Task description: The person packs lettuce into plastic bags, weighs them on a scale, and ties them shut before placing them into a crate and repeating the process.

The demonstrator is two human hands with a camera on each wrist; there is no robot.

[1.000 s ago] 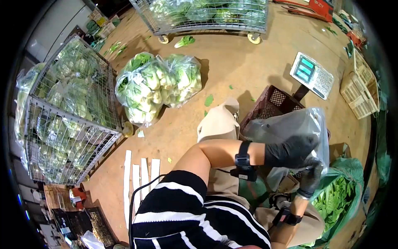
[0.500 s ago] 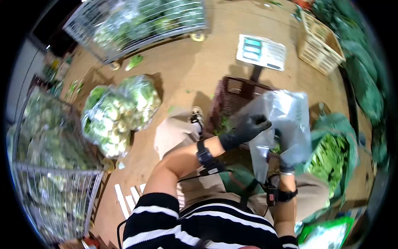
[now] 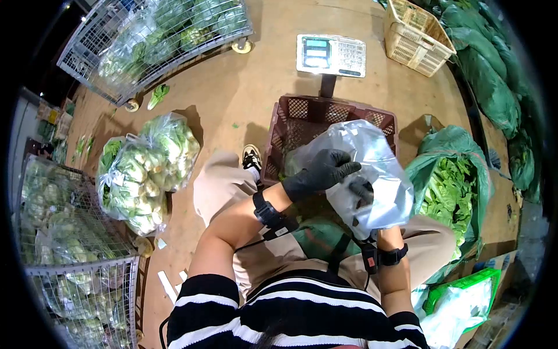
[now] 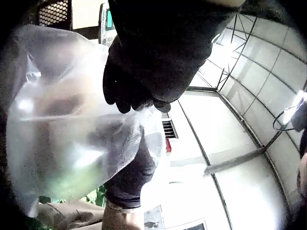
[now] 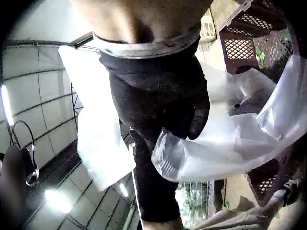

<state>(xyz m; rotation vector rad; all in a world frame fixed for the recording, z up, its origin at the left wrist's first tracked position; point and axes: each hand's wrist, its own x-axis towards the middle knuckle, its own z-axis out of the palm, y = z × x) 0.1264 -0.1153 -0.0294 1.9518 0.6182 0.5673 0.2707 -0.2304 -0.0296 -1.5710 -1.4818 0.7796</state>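
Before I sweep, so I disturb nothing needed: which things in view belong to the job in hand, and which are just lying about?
Likely in use:
clear plastic bag at the black-gloved hands
maroon mesh plastic crate
green sack of leafy greens
white digital scale display

Seemingly just lying about:
loose green leafy vegetable
flat white strips
cream plastic crate

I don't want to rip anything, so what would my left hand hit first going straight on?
Most likely the plastic bag, just ahead of the left hand; depth is unclear, so they may already touch.
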